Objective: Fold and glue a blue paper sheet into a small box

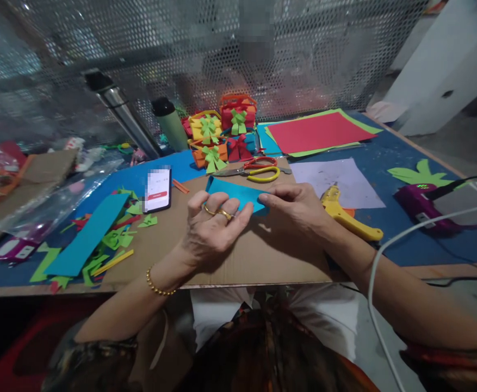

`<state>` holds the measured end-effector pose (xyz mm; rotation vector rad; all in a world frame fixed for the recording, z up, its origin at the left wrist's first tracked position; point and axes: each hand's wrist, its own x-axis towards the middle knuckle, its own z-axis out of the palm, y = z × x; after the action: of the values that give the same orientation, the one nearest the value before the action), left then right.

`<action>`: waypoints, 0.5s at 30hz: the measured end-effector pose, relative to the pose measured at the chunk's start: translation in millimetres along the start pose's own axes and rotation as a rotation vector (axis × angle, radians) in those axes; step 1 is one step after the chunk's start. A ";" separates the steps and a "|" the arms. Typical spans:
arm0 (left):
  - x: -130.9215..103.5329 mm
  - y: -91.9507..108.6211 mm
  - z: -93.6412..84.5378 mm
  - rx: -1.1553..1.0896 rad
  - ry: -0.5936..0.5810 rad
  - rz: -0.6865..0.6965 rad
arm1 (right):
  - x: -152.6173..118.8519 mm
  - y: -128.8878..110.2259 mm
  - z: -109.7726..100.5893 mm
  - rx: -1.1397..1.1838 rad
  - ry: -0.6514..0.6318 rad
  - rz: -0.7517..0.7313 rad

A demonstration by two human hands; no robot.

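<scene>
A folded piece of blue paper [238,193] is held up between both hands above the brown cardboard [287,250]. My left hand [216,220], with rings on its fingers, grips the paper's near left side. At the paper's right end, my right hand [291,202] pinches the edge between thumb and fingers. Scissors with red and yellow handles [262,170] lie just beyond the paper. The yellow glue gun [350,218] rests to the right, beside my right forearm.
Small decorated paper boxes [222,133] stand at the back, near a green bottle [171,124] and a steel flask [128,117]. Red sheets [322,132] lie back right. A phone [158,189], a blue strip [89,234] and scraps are left. A white cable [375,272] crosses my right forearm.
</scene>
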<state>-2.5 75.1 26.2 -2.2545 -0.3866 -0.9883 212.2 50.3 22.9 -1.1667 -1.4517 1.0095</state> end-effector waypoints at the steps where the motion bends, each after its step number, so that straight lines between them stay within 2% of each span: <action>1: -1.2 -0.6 1.1 -0.023 0.002 -0.007 | 0.2 0.6 0.0 0.000 0.001 -0.016; 5: -2.1 -1.8 2.4 -0.098 -0.015 -0.027 | 1.5 4.0 -0.3 0.003 0.026 -0.057; 9: 1.2 -1.4 0.7 -0.053 -0.019 0.045 | 1.7 5.4 0.0 0.005 0.091 -0.093; 11: 1.8 -1.0 0.9 -0.057 -0.033 0.046 | 1.1 4.5 0.4 0.055 0.069 -0.070; 15: -1.0 -0.5 3.8 -0.110 -0.032 -0.064 | -0.9 1.8 1.7 0.164 -0.001 -0.028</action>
<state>-1.3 78.0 23.7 -2.3726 -0.4297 -1.0298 210.8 49.7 20.7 -1.0251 -1.3558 1.0885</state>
